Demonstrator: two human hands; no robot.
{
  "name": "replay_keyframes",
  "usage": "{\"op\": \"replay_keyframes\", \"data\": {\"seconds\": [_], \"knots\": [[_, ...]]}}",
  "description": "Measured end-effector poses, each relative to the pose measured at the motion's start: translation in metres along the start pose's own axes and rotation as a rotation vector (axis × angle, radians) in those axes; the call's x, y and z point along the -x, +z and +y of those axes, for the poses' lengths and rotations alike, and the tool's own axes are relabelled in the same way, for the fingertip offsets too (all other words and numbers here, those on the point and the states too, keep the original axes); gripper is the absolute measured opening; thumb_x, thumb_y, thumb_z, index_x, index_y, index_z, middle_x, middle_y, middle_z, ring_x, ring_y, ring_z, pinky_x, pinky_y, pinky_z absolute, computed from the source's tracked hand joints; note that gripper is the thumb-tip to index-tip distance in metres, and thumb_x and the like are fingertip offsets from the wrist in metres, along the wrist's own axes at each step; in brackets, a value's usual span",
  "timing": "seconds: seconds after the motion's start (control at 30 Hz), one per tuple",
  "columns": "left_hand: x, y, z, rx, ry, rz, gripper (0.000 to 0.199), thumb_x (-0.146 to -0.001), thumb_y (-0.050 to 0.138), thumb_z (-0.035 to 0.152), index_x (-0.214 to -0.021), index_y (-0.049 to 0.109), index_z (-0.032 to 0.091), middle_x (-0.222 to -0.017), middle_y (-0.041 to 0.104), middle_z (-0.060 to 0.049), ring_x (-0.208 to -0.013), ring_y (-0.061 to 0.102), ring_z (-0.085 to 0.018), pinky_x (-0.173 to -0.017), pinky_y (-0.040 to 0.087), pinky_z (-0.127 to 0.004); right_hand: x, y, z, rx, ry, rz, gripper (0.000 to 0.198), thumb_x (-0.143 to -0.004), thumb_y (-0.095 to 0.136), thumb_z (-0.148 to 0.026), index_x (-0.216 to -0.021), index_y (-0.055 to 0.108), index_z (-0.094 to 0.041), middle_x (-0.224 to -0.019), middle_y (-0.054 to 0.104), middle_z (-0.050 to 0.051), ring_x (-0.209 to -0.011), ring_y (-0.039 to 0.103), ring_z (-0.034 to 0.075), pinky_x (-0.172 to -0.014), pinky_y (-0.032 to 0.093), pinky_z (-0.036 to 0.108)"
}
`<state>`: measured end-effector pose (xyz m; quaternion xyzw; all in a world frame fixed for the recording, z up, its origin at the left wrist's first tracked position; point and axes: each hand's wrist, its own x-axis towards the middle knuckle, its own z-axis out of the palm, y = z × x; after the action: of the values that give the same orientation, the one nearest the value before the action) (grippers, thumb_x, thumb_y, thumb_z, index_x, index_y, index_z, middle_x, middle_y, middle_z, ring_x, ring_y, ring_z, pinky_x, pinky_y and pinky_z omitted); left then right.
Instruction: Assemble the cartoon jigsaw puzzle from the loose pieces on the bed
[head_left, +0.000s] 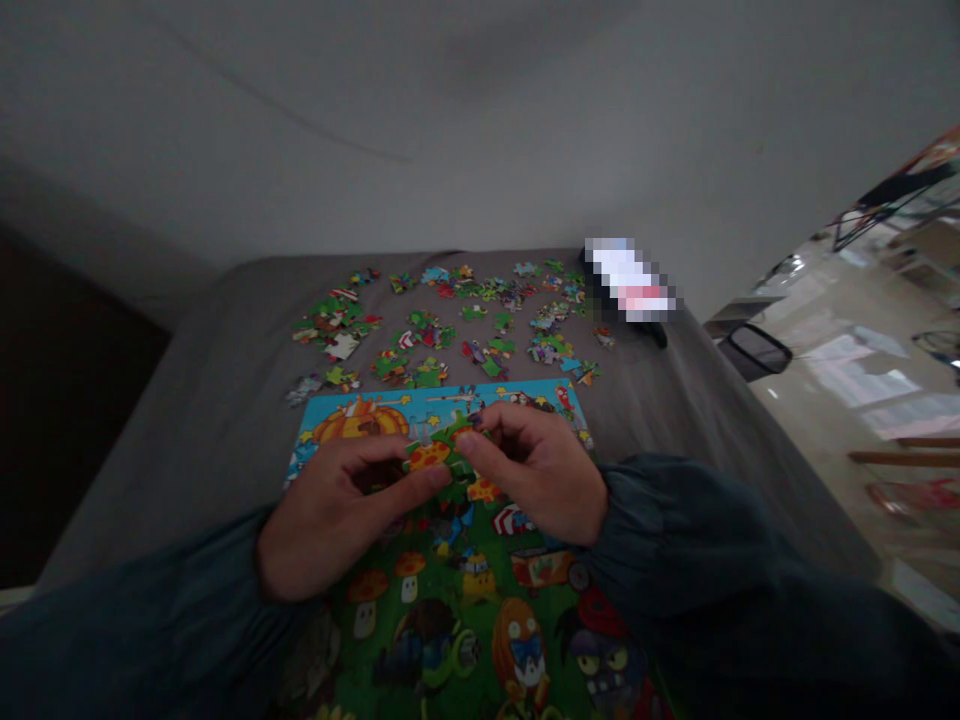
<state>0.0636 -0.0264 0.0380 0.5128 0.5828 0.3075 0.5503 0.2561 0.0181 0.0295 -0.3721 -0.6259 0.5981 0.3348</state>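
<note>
My left hand (341, 510) pinches a green and orange spotted cluster of jigsaw puzzle pieces (429, 457) between thumb and fingers. My right hand (536, 465) closes on the green upper right part of the same cluster, near a knobbed edge. Both hands hold it raised over a colourful picture sheet (465, 560). The sheet shows cartoon mushrooms, a pumpkin, a walnut figure and a purple figure in a red hat. Fingers cover part of the cluster, so I cannot tell how many pieces are joined.
Loose puzzle pieces (427, 370) lie scattered in groups beyond the sheet on a grey cloth-covered surface (225, 380). A phone with a blurred bright screen (628, 280) leans at the back right. A pale wall (450, 130) rises behind. To the right lies a shiny floor (840, 390).
</note>
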Motion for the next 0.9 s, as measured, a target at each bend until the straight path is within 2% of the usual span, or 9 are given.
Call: {"op": "replay_keyframes", "data": {"seconds": [0.2,0.33,0.43,0.57,0.73,0.9], "knots": [[0.003,-0.002,-0.002,-0.09,0.051,0.031,0.034,-0.075,0.075,0.053,-0.074,0.073,0.019,-0.066,0.065,-0.001,-0.056,0.055,-0.013,-0.049,0.048,-0.02,0.002,0.0,-0.001,0.055,-0.042,0.002,0.029,-0.087,0.065,-0.044,-0.076,0.06,-0.018,-0.054,0.048,-0.007,-0.049,0.04,0.007,-0.047,0.028,0.022],[0.004,-0.001,0.0,-0.102,0.097,0.056,0.031,-0.074,0.076,0.051,-0.073,0.073,0.021,-0.064,0.066,0.0,-0.059,0.058,-0.014,-0.051,0.049,-0.02,0.003,-0.001,-0.004,0.15,-0.071,0.019,0.028,-0.09,0.062,-0.042,-0.077,0.058,-0.019,-0.055,0.048,-0.006,-0.05,0.042,0.007,-0.049,0.031,0.022],[0.004,0.0,0.002,-0.148,0.095,0.085,0.036,-0.076,0.072,0.055,-0.068,0.069,0.02,-0.061,0.064,0.0,-0.055,0.056,-0.014,-0.048,0.048,-0.021,0.004,-0.001,-0.004,0.195,-0.08,0.031,0.029,-0.092,0.059,-0.043,-0.076,0.055,-0.019,-0.057,0.045,-0.006,-0.053,0.041,0.008,-0.052,0.032,0.023],[0.004,-0.001,0.004,-0.163,0.062,0.108,0.042,-0.078,0.068,0.059,-0.064,0.066,0.02,-0.056,0.059,0.001,-0.05,0.052,-0.013,-0.043,0.046,-0.02,0.002,-0.003,-0.005,0.121,-0.073,-0.01,0.032,-0.092,0.058,-0.045,-0.075,0.053,-0.019,-0.058,0.042,-0.006,-0.054,0.038,0.008,-0.051,0.03,0.023],[0.004,-0.003,0.008,-0.075,0.028,0.147,0.042,-0.069,0.074,0.06,-0.063,0.066,0.019,-0.056,0.059,0.001,-0.049,0.051,-0.012,-0.043,0.047,-0.02,0.0,-0.005,-0.006,0.001,-0.049,-0.116,0.031,-0.09,0.063,-0.045,-0.074,0.056,-0.019,-0.057,0.04,-0.007,-0.05,0.034,0.007,-0.047,0.027,0.023],[0.004,-0.003,0.008,-0.052,0.018,0.159,0.041,-0.066,0.076,0.058,-0.061,0.065,0.019,-0.058,0.059,0.001,-0.051,0.052,-0.012,-0.045,0.05,-0.021,-0.001,-0.005,-0.002,-0.026,0.004,-0.111,0.03,-0.085,0.069,-0.044,-0.073,0.059,-0.018,-0.054,0.042,-0.008,-0.049,0.032,0.006,-0.045,0.023,0.023]]}}
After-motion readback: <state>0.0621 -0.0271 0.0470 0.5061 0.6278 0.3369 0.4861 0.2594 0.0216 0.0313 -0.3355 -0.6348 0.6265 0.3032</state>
